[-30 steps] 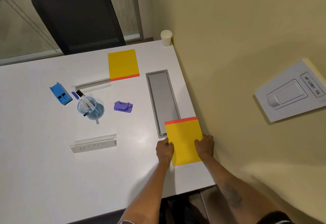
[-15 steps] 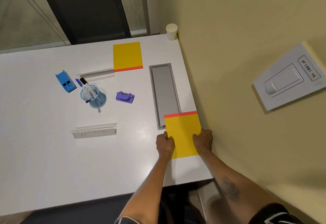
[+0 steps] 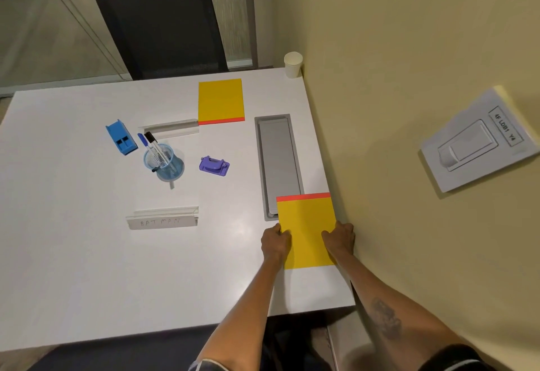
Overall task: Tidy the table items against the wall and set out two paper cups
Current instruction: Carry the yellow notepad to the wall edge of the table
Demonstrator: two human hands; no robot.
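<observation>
A yellow notepad [image 3: 306, 224] with a red top strip lies flat near the wall at the table's right side, its top edge over the end of the grey cable tray [image 3: 277, 160]. My left hand [image 3: 274, 243] grips its left edge and my right hand [image 3: 340, 239] grips its right edge. A second yellow notepad [image 3: 220, 100] lies farther back. One white paper cup [image 3: 292, 64] stands in the far right corner against the wall.
On the white table [image 3: 73, 268] are a blue stapler [image 3: 121, 136], a blue mesh pen cup [image 3: 163, 160] with markers, a purple hole punch [image 3: 214, 165], and two white name holders [image 3: 162, 220] [image 3: 172, 129]. A black chair [image 3: 160, 28] stands behind. The yellow wall [image 3: 409, 49] carries a switch plate [image 3: 479, 148].
Both hands have kept hold of the near notepad and slid it slightly to the right, closer to the wall. The camera view shifted a little.
</observation>
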